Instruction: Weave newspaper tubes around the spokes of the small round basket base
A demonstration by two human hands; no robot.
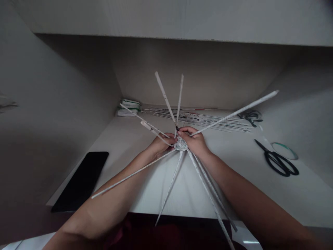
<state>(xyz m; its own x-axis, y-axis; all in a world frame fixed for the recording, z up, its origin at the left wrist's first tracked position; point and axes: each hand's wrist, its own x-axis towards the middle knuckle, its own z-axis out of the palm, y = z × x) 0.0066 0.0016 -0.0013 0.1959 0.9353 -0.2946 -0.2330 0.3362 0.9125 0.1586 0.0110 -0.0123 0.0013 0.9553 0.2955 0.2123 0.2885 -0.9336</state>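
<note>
A small woven hub (pixel 180 144) of rolled paper tubes sits between both my hands above the white desk (pixel 241 180). Long white paper spokes (pixel 236 113) fan out from it in all directions, some upward, some toward me. My left hand (pixel 160 143) is closed on the hub's left side with a spoke passing over its fingers. On the hub's right side my right hand (pixel 195 140) pinches it, its fingers curled over the top.
A black phone (pixel 81 181) lies at the desk's left edge. Black scissors (pixel 279 161) and a tape roll (pixel 285 150) lie at the right. A bundle of spare paper tubes (pixel 203 118) runs along the back wall, with a folded cloth (pixel 128 107) at back left and dark scissors (pixel 251 116) at back right.
</note>
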